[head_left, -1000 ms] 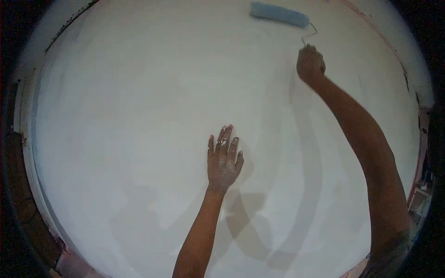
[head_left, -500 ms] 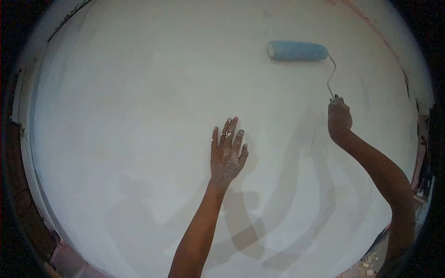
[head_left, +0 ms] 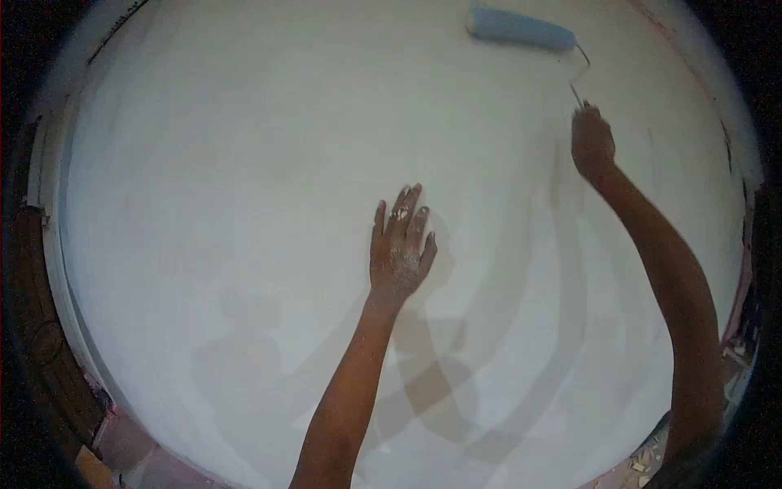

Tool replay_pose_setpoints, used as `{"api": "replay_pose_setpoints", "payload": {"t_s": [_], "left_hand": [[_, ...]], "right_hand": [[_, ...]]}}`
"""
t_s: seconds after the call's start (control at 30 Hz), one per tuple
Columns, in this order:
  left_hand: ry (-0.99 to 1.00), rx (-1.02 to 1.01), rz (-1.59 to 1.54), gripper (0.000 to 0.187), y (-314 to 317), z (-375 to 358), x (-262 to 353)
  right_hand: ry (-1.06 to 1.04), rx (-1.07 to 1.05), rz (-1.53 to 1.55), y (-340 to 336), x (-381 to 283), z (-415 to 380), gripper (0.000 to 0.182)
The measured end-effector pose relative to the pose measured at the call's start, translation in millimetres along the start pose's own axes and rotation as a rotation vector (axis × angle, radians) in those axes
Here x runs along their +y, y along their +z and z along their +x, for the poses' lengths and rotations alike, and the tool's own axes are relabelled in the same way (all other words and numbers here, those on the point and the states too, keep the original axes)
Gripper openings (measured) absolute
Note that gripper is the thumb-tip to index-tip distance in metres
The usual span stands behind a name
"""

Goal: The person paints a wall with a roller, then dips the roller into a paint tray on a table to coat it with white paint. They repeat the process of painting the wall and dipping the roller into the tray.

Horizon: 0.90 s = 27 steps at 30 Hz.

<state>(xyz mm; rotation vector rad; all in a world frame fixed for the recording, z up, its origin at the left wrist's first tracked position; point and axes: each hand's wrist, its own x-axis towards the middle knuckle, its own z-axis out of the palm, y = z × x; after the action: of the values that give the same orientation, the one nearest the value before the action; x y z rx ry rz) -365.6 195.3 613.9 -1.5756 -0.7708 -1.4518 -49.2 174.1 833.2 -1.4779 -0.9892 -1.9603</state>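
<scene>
A broad pale wall point(head_left: 244, 163) fills most of the view. My left hand point(head_left: 399, 244) lies near the middle, back towards me, fingers spread against the wall, with white flecks on the fingers and skin. Up at the right, my right hand point(head_left: 593, 143) is wrapped round the handle of a paint roller; the handle itself is mostly hidden by the fingers. The roller's blue sleeve point(head_left: 521, 29) is above and left of that hand, near the top edge, slightly tilted, with its thin wire frame running down to the fist.
Shadows of arms fall on the lower wall. A brown carved wooden panel point(head_left: 53, 342) stands at the far left beside a pale frame. Small light scraps point(head_left: 648, 463) lie on the floor at the lower right.
My right hand and the roller have moved upward in view, and the sleeve is tilted a bit more. My left hand appears slightly higher, still spread on the wall.
</scene>
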Motion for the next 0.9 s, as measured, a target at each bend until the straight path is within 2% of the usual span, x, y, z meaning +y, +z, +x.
{"api": "replay_pose_setpoints", "payload": {"t_s": [0.03, 0.13, 0.17, 0.2, 0.27, 0.3, 0.4, 0.43, 0.53, 0.63, 0.7, 0.77, 0.83, 0.9], "left_hand": [[-0.002, 0.004, -0.001, 0.034, -3, -2, 1], [0.010, 0.049, 0.013, 0.031, -5, -1, 6], [0.017, 0.061, 0.037, 0.031, -2, -1, 6], [0.021, 0.073, 0.054, 0.032, 2, -3, 4], [0.027, 0.114, 0.043, 0.032, 0, -6, 7], [0.020, 0.112, 0.037, 0.032, -4, -6, 10], [0.023, 0.097, 0.039, 0.032, -7, -6, 15], [0.032, 0.090, 0.050, 0.032, -7, -7, 15], [0.061, 0.097, 0.076, 0.032, -7, -4, 16], [0.076, 0.110, 0.097, 0.032, -6, -4, 17], [0.078, 0.105, 0.118, 0.031, -6, -4, 19], [0.073, 0.086, 0.162, 0.032, -4, -4, 19], [0.069, 0.070, 0.165, 0.033, -3, -3, 17], [0.054, 0.057, 0.124, 0.033, -1, -2, 16]], "right_hand": [[-0.064, 0.061, -0.030, -2, 4, -46, 0.023], [0.065, -0.258, 0.170, -35, 7, -173, 0.035], [-0.166, -0.094, -0.140, -28, 13, -231, 0.041], [-0.038, -0.423, 0.049, -68, 5, -256, 0.047], [0.165, -0.418, 0.525, -73, -1, -329, 0.034], [0.207, -0.489, 0.626, -94, -3, -344, 0.029], [0.270, -0.671, 1.008, -151, -2, -353, 0.024], [0.901, -1.005, 1.633, -177, -7, -340, 0.026], [0.917, -0.880, 1.606, -214, -16, -318, 0.033], [0.563, -0.686, 1.312, -175, -27, -310, 0.035], [0.441, -0.438, 1.069, -136, -34, -287, 0.037], [0.380, -0.330, 0.955, -99, -32, -240, 0.043], [0.406, -0.171, 0.899, -87, -22, -182, 0.045], [0.635, -0.536, 1.195, -104, 7, -125, 0.046]]}}
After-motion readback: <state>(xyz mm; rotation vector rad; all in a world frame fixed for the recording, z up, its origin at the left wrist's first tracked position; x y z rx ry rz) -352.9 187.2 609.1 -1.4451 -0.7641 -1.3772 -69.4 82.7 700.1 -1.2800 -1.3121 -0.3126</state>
